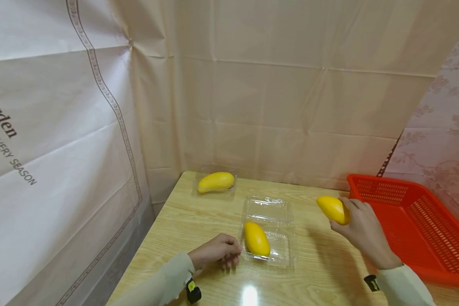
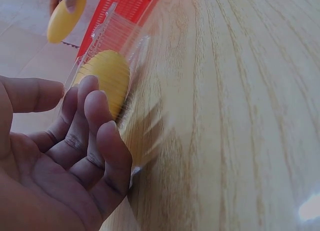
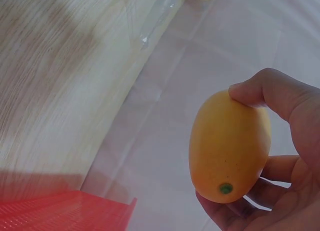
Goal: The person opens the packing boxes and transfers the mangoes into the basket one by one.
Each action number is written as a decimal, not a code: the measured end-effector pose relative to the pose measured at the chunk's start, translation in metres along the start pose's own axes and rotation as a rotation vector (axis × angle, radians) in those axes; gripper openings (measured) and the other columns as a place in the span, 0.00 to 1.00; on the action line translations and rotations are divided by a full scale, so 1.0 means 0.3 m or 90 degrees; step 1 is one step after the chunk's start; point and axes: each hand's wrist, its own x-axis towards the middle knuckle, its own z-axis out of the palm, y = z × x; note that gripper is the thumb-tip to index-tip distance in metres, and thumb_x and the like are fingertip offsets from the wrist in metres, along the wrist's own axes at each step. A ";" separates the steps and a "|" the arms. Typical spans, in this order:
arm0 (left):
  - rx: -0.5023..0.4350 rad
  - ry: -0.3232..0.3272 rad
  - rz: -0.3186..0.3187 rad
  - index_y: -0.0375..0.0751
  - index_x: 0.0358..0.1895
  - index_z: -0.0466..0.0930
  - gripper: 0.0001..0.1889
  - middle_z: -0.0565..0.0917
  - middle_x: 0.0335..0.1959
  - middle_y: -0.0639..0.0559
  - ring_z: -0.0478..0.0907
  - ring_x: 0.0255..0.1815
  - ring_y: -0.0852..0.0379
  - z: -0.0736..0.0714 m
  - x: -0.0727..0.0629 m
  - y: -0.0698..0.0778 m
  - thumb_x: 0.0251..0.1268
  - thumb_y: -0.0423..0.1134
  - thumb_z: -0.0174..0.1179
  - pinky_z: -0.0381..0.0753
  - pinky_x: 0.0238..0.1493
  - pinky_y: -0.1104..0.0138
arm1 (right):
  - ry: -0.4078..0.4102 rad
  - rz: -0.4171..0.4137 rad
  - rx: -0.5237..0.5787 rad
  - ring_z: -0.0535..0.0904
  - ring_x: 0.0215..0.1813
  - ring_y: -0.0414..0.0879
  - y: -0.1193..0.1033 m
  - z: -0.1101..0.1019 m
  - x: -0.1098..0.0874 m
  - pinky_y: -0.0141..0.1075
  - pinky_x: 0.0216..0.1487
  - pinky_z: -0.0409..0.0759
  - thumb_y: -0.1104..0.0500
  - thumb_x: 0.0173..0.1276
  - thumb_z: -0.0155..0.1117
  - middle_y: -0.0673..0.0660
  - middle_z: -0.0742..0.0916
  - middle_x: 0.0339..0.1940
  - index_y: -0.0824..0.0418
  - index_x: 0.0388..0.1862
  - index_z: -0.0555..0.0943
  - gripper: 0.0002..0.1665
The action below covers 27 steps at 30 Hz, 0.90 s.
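- Beige cloth hangs behind a wooden table (image 1: 329,272). From the head view, the right hand (image 1: 363,231) holds a yellow mango (image 1: 332,209) in the air, just beside the red basket (image 1: 424,229); its fingers are curled around the fruit, probably to carry it safely.
- 1 open clear box (image 1: 269,231) lies in the middle of the table, with a second mango (image 1: 256,239) in its lower half. The left hand (image 1: 216,253) rests near this box with loosely bent fingers and grips nothing.
- 1 more clear box (image 1: 214,183) at the far edge contains a third mango (image 1: 216,181). The basket shows nothing inside.
- From the left wrist view, the relaxed fingers (image 2: 95,121) are just beside the box wall (image 2: 115,36), maybe to keep it steady; whether they touch is unclear.
- From the right wrist view, thumb and fingers (image 3: 265,93) wrap the mango (image 3: 229,146) above the table edge.
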 end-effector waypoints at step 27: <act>-0.003 0.000 -0.013 0.25 0.42 0.80 0.15 0.85 0.27 0.46 0.75 0.20 0.60 0.000 0.004 -0.001 0.76 0.39 0.59 0.76 0.21 0.70 | -0.021 0.053 -0.011 0.71 0.46 0.70 0.064 -0.033 -0.012 0.58 0.41 0.73 0.58 0.54 0.81 0.78 0.80 0.52 0.78 0.62 0.74 0.42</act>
